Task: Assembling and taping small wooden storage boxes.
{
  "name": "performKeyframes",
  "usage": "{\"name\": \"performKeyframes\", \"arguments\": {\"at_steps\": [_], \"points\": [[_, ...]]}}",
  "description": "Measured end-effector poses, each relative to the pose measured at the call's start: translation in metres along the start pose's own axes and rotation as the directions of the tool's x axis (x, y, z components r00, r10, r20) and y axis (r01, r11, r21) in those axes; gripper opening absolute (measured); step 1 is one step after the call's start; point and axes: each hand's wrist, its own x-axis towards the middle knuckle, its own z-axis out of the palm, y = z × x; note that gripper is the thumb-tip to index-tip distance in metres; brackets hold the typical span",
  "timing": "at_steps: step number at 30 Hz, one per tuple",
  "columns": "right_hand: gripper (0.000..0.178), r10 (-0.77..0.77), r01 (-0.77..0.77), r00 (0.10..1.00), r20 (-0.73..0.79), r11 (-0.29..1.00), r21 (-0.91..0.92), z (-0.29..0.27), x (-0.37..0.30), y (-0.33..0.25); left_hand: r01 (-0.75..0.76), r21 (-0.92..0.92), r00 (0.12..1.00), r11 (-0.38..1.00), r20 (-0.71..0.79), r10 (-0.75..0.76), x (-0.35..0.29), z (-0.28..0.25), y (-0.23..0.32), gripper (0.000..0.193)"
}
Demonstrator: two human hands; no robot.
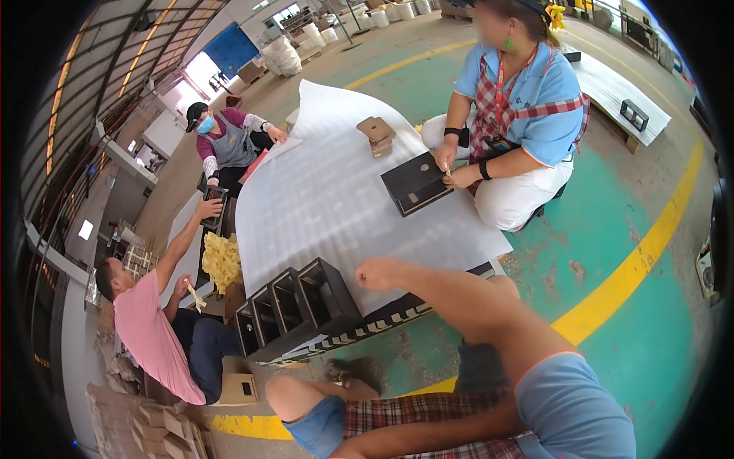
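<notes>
My right hand (375, 274) reaches out over the near part of the white sheet (321, 191), its fingers curled closed. Whatever it may hold is hidden or too small to make out. Just left of it stand several black open box frames (325, 294), in a row along the sheet's near edge. My left forearm (436, 434) lies across my lap, and its hand is hidden behind my right arm. Beyond my right hand, a flat black panel (417, 183) rests on the sheet, with a kneeling co-worker's hands at its right edge.
Brown cardboard pieces (376, 135) lie on the sheet behind the panel. Two co-workers at the left hold a black frame (214, 200) between them, near a crumpled yellow heap (222, 262). A small cardboard box (237, 389) stands on the floor. Another sheet-topped stack (612, 92) is far right.
</notes>
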Motion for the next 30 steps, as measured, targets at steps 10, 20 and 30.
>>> {"name": "performKeyframes", "arguments": {"at_steps": [10, 20, 30], "points": [[0.025, -0.007, 0.008, 0.999, -0.045, 0.999, 0.039, -0.005, -0.005, 0.001, 0.044, -0.002, 0.999, 0.999, -0.024, -0.044, 0.004, 0.011, -0.012, 0.062], [0.029, 0.013, -0.003, 0.995, -0.098, 0.995, 0.101, -0.030, -0.028, 0.006, -0.075, -0.187, 0.985, 0.979, -0.165, 0.044, 0.020, -0.007, 0.014, 0.064], [0.022, -0.005, 0.033, 0.988, -0.156, 0.984, 0.175, -0.033, -0.019, -0.006, -0.113, 0.010, 0.969, 0.994, -0.219, 0.112, 0.016, -0.028, 0.006, 0.030]]}}
